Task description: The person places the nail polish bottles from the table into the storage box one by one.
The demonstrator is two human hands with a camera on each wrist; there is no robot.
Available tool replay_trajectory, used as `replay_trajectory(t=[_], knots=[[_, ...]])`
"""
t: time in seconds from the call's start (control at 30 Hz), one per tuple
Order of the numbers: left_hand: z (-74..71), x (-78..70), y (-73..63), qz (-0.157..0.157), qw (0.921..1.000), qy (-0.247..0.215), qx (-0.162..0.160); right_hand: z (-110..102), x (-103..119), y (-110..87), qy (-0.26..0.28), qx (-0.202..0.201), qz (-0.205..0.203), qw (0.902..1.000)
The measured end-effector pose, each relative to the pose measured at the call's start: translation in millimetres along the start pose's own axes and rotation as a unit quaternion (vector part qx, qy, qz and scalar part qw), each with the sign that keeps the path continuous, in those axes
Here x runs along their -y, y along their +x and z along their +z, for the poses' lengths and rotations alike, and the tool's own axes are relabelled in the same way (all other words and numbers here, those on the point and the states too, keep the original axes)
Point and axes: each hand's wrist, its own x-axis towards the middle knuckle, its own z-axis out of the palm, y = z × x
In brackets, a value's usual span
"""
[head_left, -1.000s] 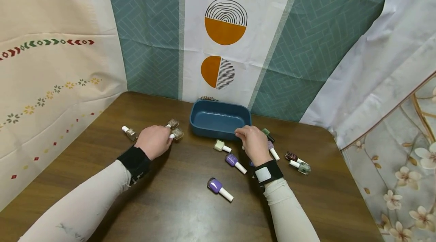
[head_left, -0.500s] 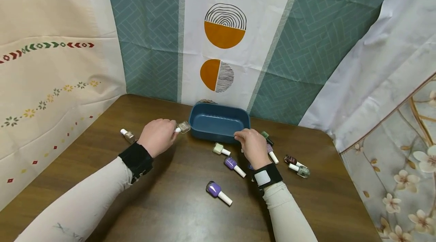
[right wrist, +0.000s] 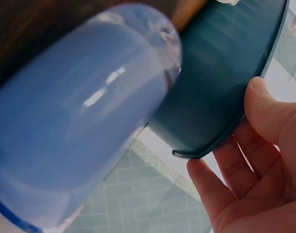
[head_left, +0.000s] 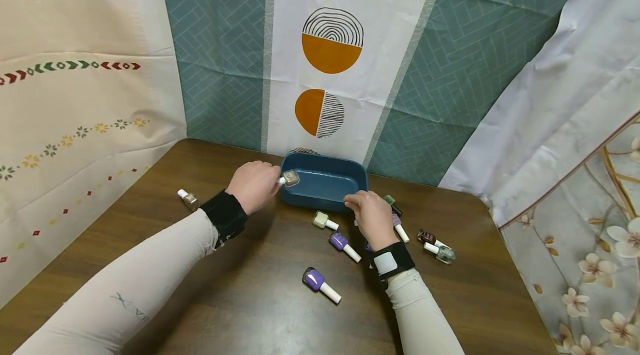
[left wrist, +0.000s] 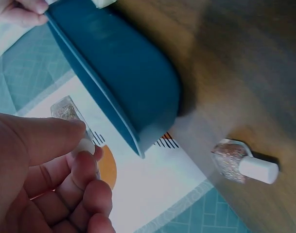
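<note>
My left hand (head_left: 255,186) pinches the white cap of a glittery nail polish bottle (head_left: 291,178), whose glass end reaches over the left end of a dark blue bin (head_left: 320,199). In the left wrist view, thumb and fingers close round that cap beside the bin's wall. My right hand (head_left: 372,216) grips the bin's rim at the front right; thumb and fingers meet at the edge in the right wrist view. Another glittery bottle (left wrist: 230,158) lies on the table near the bin, hidden behind my left hand in the head view.
On the table (head_left: 240,299) lie purple polishes (head_left: 313,279), (head_left: 339,241), a pale green polish (head_left: 321,219), and a gold one (head_left: 190,200) at left. Dark red (head_left: 426,236) and grey-green (head_left: 444,254) polishes lie right. A blue bottle (right wrist: 84,111) looms at the right wrist.
The left hand has lifted one glittery nail polish from beside the other and carried it right, over the bin's left end. The right hand keeps its hold on the rim.
</note>
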Motion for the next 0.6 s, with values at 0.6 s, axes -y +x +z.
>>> replay_trajectory(t=[0.6], knots=[[18.0, -17.2, 42.3, -0.010, 0.9977, -0.018, 0.065, -1, -3, 0.2, 0.011, 0.002, -0.002, 0.9999]])
